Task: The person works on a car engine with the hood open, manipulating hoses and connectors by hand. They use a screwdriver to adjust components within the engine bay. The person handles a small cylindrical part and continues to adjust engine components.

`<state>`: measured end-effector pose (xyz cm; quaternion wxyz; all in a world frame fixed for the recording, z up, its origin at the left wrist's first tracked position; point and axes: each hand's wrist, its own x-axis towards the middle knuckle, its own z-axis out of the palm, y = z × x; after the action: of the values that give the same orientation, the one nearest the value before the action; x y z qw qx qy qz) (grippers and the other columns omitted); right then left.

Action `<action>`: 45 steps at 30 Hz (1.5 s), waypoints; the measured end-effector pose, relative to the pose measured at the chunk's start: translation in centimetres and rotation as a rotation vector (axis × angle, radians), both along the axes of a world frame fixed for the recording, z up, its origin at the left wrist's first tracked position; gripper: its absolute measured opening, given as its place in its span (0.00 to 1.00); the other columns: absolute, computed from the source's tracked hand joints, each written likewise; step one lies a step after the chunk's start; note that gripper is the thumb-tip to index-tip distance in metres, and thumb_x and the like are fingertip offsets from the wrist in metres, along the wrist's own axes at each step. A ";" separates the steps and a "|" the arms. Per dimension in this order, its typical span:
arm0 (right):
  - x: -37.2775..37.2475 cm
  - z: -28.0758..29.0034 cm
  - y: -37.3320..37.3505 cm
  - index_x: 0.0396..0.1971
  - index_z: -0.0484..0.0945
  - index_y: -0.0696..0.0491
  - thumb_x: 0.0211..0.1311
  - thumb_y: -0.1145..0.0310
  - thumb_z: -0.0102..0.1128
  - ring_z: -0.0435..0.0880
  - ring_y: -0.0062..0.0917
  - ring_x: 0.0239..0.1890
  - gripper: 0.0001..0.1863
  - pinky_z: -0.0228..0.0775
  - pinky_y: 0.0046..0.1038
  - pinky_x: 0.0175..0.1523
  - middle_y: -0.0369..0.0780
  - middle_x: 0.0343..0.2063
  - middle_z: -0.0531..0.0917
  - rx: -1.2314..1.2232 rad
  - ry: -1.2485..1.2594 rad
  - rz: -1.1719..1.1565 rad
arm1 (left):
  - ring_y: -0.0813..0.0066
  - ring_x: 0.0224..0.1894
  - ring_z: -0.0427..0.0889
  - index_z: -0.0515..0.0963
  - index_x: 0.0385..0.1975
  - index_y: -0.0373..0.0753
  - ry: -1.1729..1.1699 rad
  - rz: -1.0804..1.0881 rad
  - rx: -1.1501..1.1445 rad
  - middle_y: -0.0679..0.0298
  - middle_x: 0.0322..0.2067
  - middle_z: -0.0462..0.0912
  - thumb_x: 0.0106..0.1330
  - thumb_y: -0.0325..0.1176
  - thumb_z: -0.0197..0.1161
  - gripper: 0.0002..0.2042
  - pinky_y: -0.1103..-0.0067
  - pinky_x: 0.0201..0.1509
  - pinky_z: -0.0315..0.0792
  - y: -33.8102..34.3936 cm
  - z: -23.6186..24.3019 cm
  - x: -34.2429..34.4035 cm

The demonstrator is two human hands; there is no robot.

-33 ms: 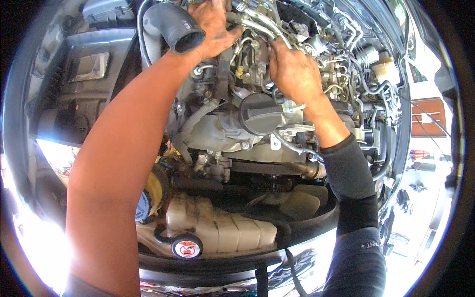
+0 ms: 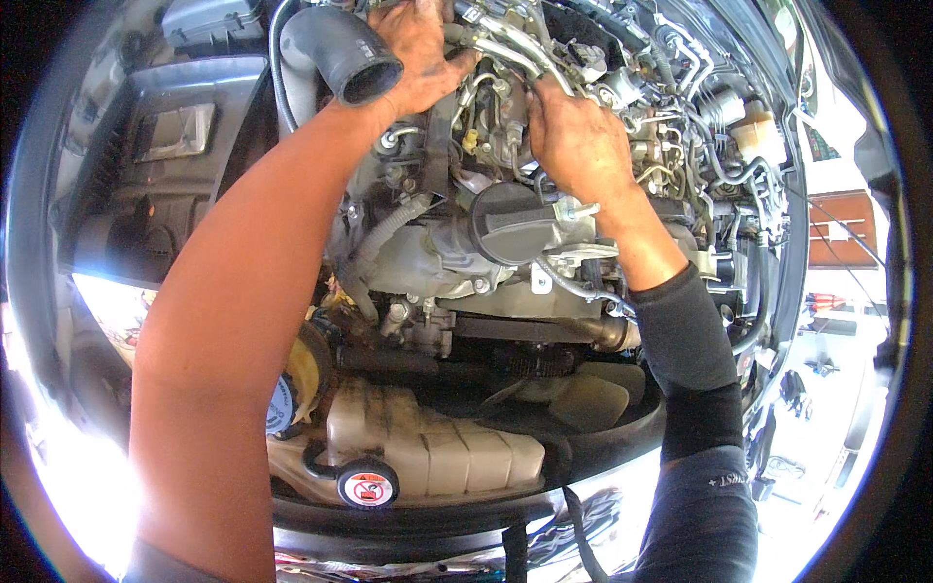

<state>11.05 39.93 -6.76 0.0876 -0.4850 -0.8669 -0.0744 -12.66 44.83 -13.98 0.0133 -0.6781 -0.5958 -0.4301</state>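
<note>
I lean over an open car engine bay. My left hand (image 2: 418, 53) lies spread on the top of the engine (image 2: 437, 253), its thumb against a bundle of thin metal pipes (image 2: 505, 49). Just left of it gapes the open end of a black rubber intake hose (image 2: 345, 53). My right hand (image 2: 578, 141), with a dark sleeve on the forearm, reaches down among the same pipes. Its fingers are curled around one of them and the fingertips are hidden. A round black filler cap (image 2: 510, 223) sits just below that hand.
A translucent coolant tank (image 2: 437, 442) with a black cap bearing a red warning sign (image 2: 367, 486) lies along the front edge. A black plastic cover (image 2: 175, 146) fills the left side. A small white reservoir (image 2: 753, 131) and tangled hoses crowd the right.
</note>
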 end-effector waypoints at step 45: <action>-2.3 0.6 2.1 0.50 0.84 0.53 0.79 0.61 0.58 0.91 0.56 0.32 0.13 0.83 0.56 0.42 0.55 0.26 0.88 0.089 -0.133 0.070 | 0.37 0.77 0.68 0.55 0.80 0.25 0.176 0.043 -0.376 0.35 0.72 0.71 0.67 0.49 0.70 0.49 0.54 0.83 0.60 -2.0 2.9 -0.3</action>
<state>8.78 42.00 -6.12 0.0537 -0.4443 -0.8830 -0.1417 -13.00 42.81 -11.11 -0.0525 -0.6906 -0.6766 -0.2501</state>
